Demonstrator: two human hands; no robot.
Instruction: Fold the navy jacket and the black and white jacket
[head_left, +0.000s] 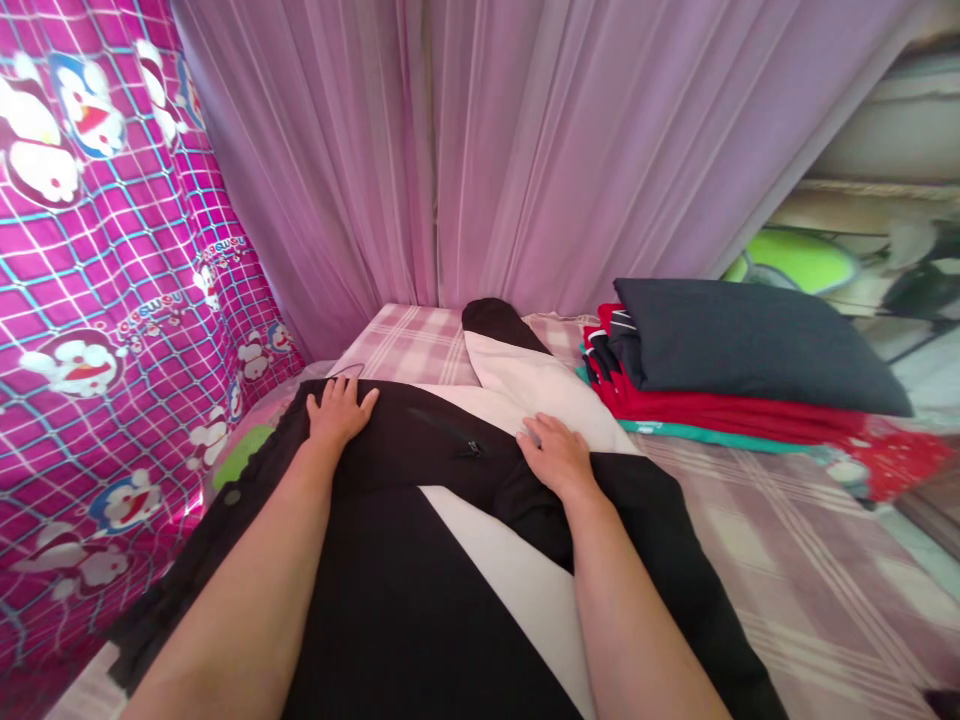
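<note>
Two flat hands are pressed on a black-and-white zippered fabric jacket [420,470].
Left hand [339,410] and right hand [556,455] are spread open, gripping nothing; bare plaid bedsheet [787,540] is seen rightward.

The only readable writing is on the pink checked cartoon curtain [112,300] — short white words printed among the blue-and-white cat figures. They appear mirrored or upside down; one beside the cat figure near the curtain's right edge looks like "nemesis" reversed, and the same word repeats lower, left of it — too distorted to read with certainty. No lettering can be made out on the stack of folded clothes [720,370] to the right of the curtain.
</note>
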